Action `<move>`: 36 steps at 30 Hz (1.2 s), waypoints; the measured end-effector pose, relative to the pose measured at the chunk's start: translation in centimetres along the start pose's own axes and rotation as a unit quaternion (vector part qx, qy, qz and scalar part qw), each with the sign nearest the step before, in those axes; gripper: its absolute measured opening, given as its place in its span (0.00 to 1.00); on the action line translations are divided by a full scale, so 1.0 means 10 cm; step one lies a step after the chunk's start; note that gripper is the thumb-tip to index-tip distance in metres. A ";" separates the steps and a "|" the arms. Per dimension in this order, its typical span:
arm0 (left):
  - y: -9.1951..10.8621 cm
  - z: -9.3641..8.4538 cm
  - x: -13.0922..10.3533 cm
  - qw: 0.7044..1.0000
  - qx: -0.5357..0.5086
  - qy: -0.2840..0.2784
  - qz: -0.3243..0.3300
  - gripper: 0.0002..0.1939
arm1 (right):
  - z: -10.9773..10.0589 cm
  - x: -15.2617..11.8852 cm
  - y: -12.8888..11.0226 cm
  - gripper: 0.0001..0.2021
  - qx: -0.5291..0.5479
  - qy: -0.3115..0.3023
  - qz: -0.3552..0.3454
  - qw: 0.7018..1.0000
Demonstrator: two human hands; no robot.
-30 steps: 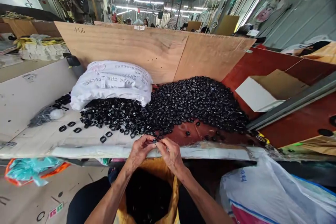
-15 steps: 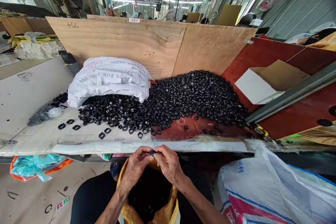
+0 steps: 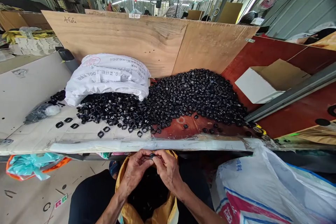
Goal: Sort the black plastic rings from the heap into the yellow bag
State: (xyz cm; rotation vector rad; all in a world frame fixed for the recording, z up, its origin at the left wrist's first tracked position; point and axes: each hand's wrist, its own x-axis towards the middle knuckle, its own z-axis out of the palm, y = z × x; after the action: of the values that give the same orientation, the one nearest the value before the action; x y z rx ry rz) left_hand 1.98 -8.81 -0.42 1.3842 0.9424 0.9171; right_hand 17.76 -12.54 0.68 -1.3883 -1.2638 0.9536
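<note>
My left hand (image 3: pixel 138 166) and my right hand (image 3: pixel 167 166) meet above an open yellow sack (image 3: pixel 172 201), pinching a small black plastic part (image 3: pixel 151 156) between their fingertips. Most of that part is covered by the fingers, so its exact shape is hard to make out. Dark contents fill the sack between my knees. On the tabletop beyond lie a heap of black plastic rings (image 3: pixel 105 110) on the left and a larger heap of small black caps (image 3: pixel 196 92) on the right.
A white printed sack (image 3: pixel 110 73) rests behind the rings. At the right are an open white carton (image 3: pixel 256 84), a metal bar (image 3: pixel 291 92) and a big white bag (image 3: pixel 236 178) beside my leg. The table's padded front edge (image 3: pixel 105 146) runs just beyond my hands.
Both hands stay together over the sack, with slight finger movement around the black part. The view has shifted a little.
</note>
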 end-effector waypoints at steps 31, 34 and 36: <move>0.14 0.35 1.03 0.861 0.495 0.057 0.104 0.12 | -0.69 1.15 0.46 0.10 -0.282 0.080 -0.175 0.940; 0.07 0.29 1.00 0.863 0.483 0.058 0.135 0.10 | -0.66 1.08 0.39 0.08 -0.198 0.079 -0.154 0.965; 0.05 0.28 1.01 0.870 0.463 0.045 0.162 0.09 | -0.63 1.03 0.33 0.07 -0.157 0.071 -0.145 0.974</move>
State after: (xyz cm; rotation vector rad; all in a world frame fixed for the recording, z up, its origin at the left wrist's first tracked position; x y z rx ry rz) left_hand 8.27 -0.45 -0.03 2.3886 1.3305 0.7913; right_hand 26.03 -3.24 -0.65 -1.4303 -1.5033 0.4604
